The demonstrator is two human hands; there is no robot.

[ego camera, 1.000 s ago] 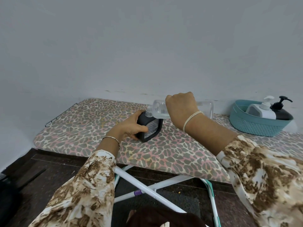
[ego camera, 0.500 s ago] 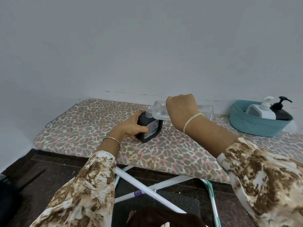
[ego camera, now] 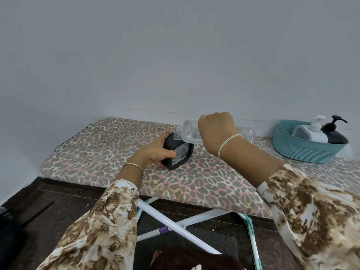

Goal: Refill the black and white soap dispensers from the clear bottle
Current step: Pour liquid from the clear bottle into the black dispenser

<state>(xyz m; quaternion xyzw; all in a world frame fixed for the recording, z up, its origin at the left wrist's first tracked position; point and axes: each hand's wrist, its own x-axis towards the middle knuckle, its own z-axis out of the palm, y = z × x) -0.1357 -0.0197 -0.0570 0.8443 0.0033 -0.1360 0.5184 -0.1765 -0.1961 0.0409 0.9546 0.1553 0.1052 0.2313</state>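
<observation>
The right hand (ego camera: 216, 131) wraps round the middle of the clear plastic bottle (ego camera: 190, 131), so only its neck end and its far end show. The left hand (ego camera: 155, 151) covers the left side of the black square soap dispenser (ego camera: 180, 152). The spot where the bottle's mouth meets the dispenser's top is too small to tell if soap is running. The teal plastic basket (ego camera: 303, 151) hides the lower parts of the white pump bottle (ego camera: 309, 131) and the black pump bottle (ego camera: 334, 133). The leopard-print ironing board (ego camera: 194, 182) is cut off at the right edge. A dark shape (ego camera: 5, 230) at the lower left edge is cut off too.
</observation>
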